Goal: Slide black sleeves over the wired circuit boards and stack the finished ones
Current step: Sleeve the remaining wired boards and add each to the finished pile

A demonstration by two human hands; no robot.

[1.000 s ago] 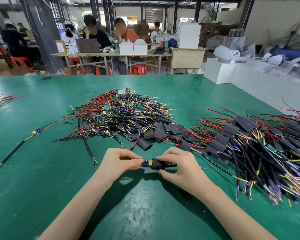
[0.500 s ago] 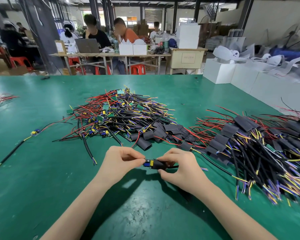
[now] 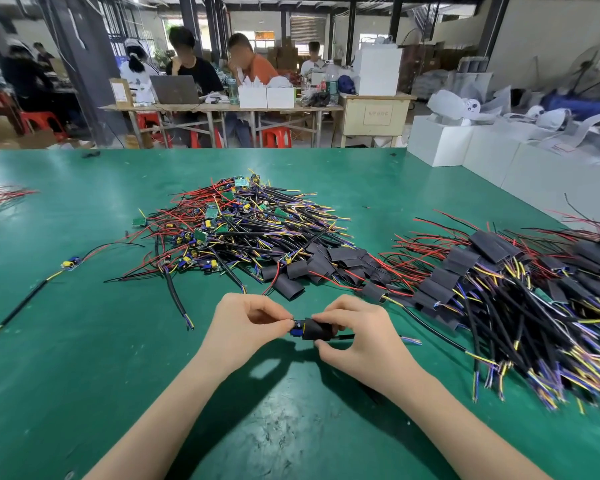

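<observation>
Sleeving is the step in hand: the black sleeve (image 3: 317, 330) sits partway over a wired circuit board (image 3: 297, 329), held just above the green worktop (image 3: 84, 341) between the two hands. The left hand (image 3: 245, 327) has its grip pinched closed on the board's exposed end, where a blue and a yellow component still show past the sleeve's mouth. The right hand (image 3: 359, 336) has thumb and fingers curled around the sleeve itself, with the black cable (image 3: 343, 337) trailing out to the right. By my reading the next move calls for drawing the sleeve further left until the components are covered, then laying the piece on the finished stack (image 3: 499, 289) at right. The sleeve looks like matte, flattened soft tubing, likely to snag on the board's raised parts, so a steady hold on the board matters. Behind the hands lies a tangled pile of bare boards (image 3: 229, 230) with thin red, black, yellow and purple leads, and loose empty sleeves (image 3: 291, 271) lie just beside it.
</observation>
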